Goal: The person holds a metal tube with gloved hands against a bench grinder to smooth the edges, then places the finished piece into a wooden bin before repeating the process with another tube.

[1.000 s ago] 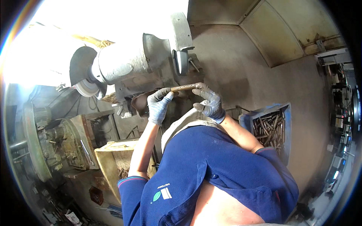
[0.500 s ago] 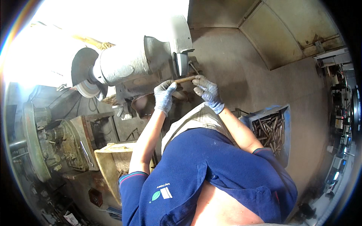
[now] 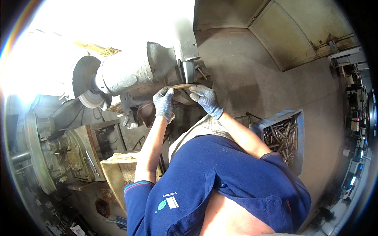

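A short brownish metal rod [image 3: 182, 86] lies crosswise between my hands, one end in each. My left hand [image 3: 163, 101], in a blue-grey work glove, pinches its left end. My right hand [image 3: 206, 99], gloved alike, grips the right end, its other fingers partly spread. Just beyond the rod is the right-hand wheel [image 3: 188, 72] of a bench grinder [image 3: 126, 70]; whether rod and wheel touch I cannot tell. The grinder's left end carries a pale round wheel [image 3: 91, 99] under a dark guard.
On my right stands a blue crate [image 3: 300, 137] with many metal rods [image 3: 281, 137] inside. A yellowish wooden box [image 3: 114, 179] is at my left, near a machine with a large green wheel [image 3: 39, 153]. Metal panels [image 3: 299, 31] rise at the far right.
Both hands have shifted left with the rod, which now sits directly at the lower end of the grinding wheel. The view has also moved slightly.
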### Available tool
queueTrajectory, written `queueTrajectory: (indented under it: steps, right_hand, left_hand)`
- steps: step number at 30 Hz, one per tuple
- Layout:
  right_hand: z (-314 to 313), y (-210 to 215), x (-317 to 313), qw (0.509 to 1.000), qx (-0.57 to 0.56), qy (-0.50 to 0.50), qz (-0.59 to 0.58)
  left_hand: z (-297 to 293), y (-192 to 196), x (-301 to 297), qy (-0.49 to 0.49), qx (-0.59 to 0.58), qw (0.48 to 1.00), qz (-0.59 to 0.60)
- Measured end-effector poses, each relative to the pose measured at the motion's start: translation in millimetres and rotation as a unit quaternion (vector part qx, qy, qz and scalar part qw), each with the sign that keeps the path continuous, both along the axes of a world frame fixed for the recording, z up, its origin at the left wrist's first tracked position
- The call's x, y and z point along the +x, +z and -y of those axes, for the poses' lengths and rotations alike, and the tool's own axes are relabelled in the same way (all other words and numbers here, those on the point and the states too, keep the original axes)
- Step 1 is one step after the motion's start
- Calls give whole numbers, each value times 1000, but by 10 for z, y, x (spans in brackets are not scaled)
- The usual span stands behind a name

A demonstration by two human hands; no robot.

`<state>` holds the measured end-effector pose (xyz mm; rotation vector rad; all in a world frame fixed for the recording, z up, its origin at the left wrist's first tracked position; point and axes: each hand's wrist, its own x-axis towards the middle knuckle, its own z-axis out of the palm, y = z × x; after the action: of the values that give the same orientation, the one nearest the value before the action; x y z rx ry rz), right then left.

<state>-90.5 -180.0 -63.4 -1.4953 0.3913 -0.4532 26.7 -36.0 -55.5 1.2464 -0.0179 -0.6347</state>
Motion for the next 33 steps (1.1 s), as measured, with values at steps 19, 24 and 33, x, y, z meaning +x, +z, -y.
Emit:
queueTrajectory:
  steps: [19,24,33]
  right_hand:
    - [33,-232,139,999,32,-7,-24]
    - [-89,111,-80,988,-97,2,118]
    - [-60,791,-785,935,-318,-45,149]
  left_hand:
    - [42,-11,24,19,20,1000,-8]
    - [-169,316,-131,-14,21,997,72]
    - [-165,523,-576,-82,-20,971,222]
